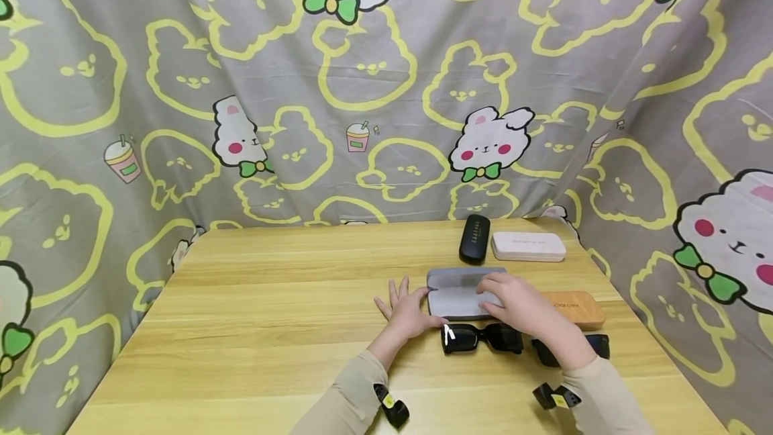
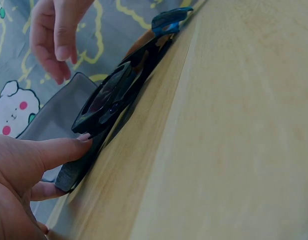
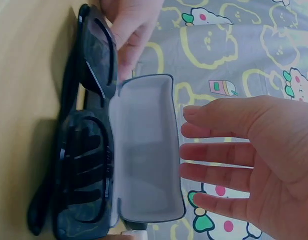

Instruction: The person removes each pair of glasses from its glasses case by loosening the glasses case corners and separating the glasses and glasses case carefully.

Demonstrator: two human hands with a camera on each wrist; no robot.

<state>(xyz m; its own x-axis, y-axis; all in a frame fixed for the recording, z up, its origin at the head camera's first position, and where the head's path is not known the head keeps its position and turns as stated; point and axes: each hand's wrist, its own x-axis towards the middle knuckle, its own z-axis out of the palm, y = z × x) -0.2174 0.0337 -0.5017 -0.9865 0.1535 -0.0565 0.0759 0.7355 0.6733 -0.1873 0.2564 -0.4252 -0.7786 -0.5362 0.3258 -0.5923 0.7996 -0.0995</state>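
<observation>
Cases, four: one open grey case (image 1: pixel 454 302) between the hands; one black case (image 1: pixel 474 242) and one white case (image 1: pixel 528 247), far right; one orange case (image 1: pixel 580 308), right. Sunglasses, two: black pair (image 1: pixel 464 339), near side; dark pair (image 1: pixel 599 344), further right. Left hand (image 1: pixel 408 316): digits apart, touching the open case's left end. Right hand (image 1: pixel 514 299): fingers extended, gripping nothing.

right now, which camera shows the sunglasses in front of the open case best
Right wrist view: the sunglasses appear largest, both lenses visible. The head view shows them small; the left wrist view, at a steep slant.
</observation>
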